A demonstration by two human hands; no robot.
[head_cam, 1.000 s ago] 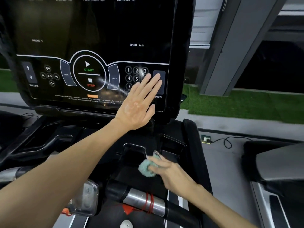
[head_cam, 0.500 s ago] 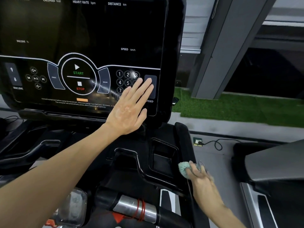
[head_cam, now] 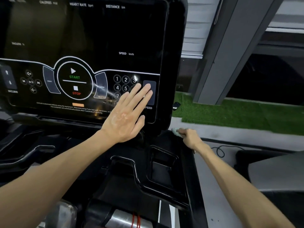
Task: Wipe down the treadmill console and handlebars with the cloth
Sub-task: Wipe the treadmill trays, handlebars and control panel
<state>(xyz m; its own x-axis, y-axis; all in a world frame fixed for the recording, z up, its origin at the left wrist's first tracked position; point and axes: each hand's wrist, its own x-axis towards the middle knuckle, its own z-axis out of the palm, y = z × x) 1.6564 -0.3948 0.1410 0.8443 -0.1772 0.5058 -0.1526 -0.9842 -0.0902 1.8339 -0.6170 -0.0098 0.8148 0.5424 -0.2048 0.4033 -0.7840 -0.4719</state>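
Pinching the cloth (head_cam: 175,131), the right hand (head_cam: 190,137) sits just below the right corner of the console (head_cam: 98,30); the left hand (head_cam: 125,117) lies flat-fingered on it.

Glossy console (head_cam: 98,30); soft cloth (head_cam: 175,131)

L hand (head_cam: 126,116) flat, fingers (head_cam: 138,91) straight, arm outstretched; R hand (head_cam: 190,137) fingers curled, arm reaching fwd.

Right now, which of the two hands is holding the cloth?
The right hand grips the pale green cloth beside the lower right corner of the console. The left hand lies flat on the panel, fingers straight, holding nothing.
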